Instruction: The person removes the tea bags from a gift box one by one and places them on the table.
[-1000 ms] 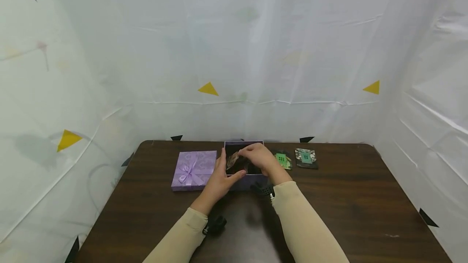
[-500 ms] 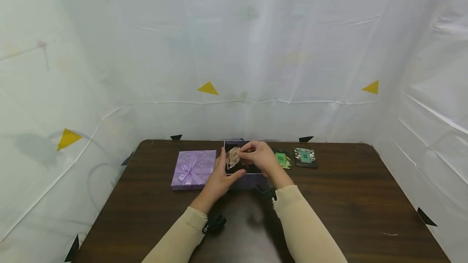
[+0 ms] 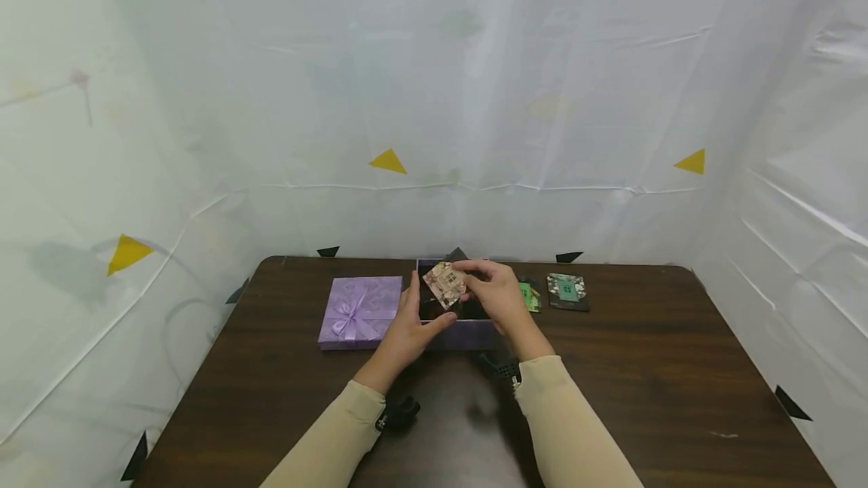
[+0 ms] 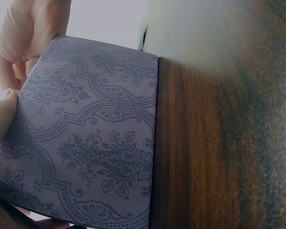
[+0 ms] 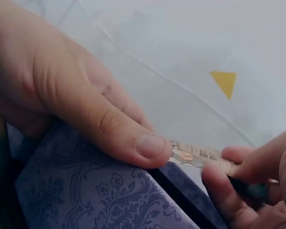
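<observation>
My left hand [image 3: 405,330] grips the left side of an open purple box [image 3: 468,336], with its thumb over the front rim. The box's embossed floral wall [image 4: 100,129] fills much of the left wrist view. Above the opening, my right hand [image 3: 498,296] pinches a small square floral-patterned packet [image 3: 444,283] with a beige label. The packet is tilted, face toward me. Edge-on in the right wrist view, the packet [image 5: 193,155] sits between the left thumb [image 5: 150,145] and the right fingers [image 5: 224,183]. A dark corner [image 3: 456,254] shows behind it. The box's contents are mostly hidden.
Left of the box lies its purple lid [image 3: 359,312] with a ribbon bow. To the right are a packet with a bright green label [image 3: 530,296], partly behind my right hand, and one with a teal label [image 3: 568,292]. White sheeting [image 3: 475,96] surrounds the brown table [image 3: 664,367].
The right hand has raised the floral packet out of the box and turned its labelled face toward me. That hand has shifted slightly right; the left hand stays on the box.
</observation>
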Action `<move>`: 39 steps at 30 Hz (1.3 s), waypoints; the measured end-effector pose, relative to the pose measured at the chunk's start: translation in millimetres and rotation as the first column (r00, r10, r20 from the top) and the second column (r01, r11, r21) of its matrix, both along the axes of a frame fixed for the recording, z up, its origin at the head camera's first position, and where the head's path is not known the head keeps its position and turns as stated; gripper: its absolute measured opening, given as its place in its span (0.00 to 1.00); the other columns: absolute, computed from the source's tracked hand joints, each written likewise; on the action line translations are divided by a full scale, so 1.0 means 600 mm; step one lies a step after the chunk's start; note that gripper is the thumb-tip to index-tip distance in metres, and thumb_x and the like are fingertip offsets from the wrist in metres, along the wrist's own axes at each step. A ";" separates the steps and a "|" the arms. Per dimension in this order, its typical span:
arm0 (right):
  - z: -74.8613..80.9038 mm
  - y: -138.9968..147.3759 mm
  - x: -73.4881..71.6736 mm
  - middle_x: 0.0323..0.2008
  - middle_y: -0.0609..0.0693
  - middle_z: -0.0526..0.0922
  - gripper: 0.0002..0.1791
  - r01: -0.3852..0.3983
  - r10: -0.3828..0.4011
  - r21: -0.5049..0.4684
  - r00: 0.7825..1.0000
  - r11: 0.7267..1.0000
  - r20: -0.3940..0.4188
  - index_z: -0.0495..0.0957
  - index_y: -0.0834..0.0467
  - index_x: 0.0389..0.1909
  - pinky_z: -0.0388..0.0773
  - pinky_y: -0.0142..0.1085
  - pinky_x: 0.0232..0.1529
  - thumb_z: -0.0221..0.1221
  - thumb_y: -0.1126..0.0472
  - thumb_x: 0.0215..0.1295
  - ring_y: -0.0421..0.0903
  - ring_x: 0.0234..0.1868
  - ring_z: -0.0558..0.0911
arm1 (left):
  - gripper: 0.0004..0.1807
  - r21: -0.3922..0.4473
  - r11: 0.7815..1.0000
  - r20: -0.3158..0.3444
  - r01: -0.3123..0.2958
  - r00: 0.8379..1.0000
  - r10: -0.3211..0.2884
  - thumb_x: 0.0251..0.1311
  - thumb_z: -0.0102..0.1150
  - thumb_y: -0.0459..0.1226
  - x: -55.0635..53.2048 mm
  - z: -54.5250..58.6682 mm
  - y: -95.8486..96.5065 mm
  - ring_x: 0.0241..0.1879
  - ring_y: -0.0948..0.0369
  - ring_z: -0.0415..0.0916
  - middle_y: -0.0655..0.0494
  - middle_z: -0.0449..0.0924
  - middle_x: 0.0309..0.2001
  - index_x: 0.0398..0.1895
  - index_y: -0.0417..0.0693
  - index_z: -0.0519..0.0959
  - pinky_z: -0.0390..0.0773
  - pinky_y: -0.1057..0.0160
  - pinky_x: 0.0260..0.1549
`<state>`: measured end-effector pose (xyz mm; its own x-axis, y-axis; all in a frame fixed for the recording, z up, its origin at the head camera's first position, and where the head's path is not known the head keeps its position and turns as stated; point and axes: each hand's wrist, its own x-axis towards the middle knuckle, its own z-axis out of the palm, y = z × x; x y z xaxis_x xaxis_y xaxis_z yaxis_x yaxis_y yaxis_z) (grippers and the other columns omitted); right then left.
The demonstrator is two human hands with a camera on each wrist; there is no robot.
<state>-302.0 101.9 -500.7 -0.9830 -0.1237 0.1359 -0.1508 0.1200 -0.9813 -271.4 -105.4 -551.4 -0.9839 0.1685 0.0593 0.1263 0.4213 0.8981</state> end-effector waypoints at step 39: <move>-0.117 0.309 0.040 0.48 0.63 0.84 0.16 0.789 -0.729 0.125 0.607 0.602 -0.317 0.88 0.61 0.61 0.68 0.19 0.33 0.64 0.67 0.78 0.30 0.38 0.75 | 0.68 -0.027 1.000 0.023 -0.010 1.000 0.011 0.65 0.72 0.64 0.004 0.002 0.000 0.87 0.37 0.47 0.44 0.40 0.91 0.91 0.71 0.30 0.55 0.26 0.79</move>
